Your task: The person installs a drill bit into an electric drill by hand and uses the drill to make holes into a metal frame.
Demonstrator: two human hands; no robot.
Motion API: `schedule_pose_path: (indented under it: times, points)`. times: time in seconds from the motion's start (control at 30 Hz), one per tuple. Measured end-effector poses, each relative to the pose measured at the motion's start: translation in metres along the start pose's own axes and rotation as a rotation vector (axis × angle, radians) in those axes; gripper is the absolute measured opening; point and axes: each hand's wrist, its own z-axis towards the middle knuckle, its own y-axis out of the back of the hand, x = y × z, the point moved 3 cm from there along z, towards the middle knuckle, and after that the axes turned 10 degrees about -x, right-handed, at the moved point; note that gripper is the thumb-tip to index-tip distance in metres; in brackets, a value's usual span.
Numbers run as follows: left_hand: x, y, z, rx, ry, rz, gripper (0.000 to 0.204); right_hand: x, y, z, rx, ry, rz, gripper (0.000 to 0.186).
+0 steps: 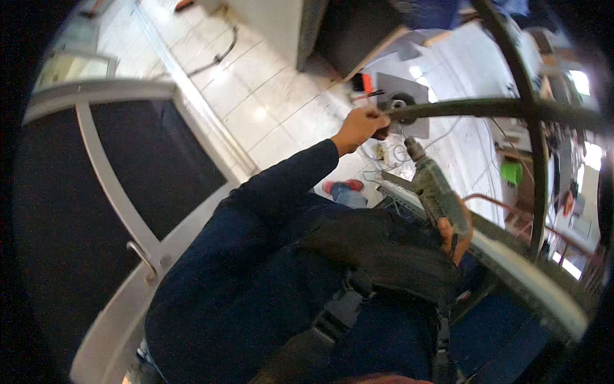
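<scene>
My left hand (pixel 362 130) is closed at the near end of a dark metal bar (pixel 457 110), its fingertips pressed together. Whether some small piece is also pinched there is hidden. In my right hand (pixel 455 240), at the lower right, is a greenish-grey power drill (pixel 435 187), gripped by its handle end. The drill's chuck points up and away, a little below the bar and apart from it. Motion blurs the drill and part of the right hand.
An upright dark post (pixel 536 173) crosses the bar on the right. A long pale rail (pixel 511 265) runs beside my right side. A grey-framed door (pixel 131 192) with dark panels fills the left. Cables (pixel 384 171) lie on the white tiled floor (pixel 259 77). A green container (pixel 510 173) stands farther right.
</scene>
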Motion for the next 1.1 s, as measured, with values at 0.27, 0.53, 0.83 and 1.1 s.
schedule_pose_path:
  times: [0.27,0.53,0.83,1.1]
  points:
    - [0.203,0.220,0.033,-0.576,0.433,0.831,0.035,-0.215,-0.104,0.013,0.403,-0.023,-0.151,0.072]
    - [0.289,0.326,0.192,-0.883,0.336,0.865,0.022,-0.275,-0.226,0.070,0.596,-0.605,-0.496,0.073]
    - [0.426,0.434,0.370,-0.808,0.298,1.002,0.024,-0.374,-0.302,0.084,0.456,-0.489,-0.549,0.047]
    - [0.479,0.422,0.442,-0.982,0.195,1.107,0.028,-0.425,-0.315,0.075,0.374,-0.640,-0.432,0.044]
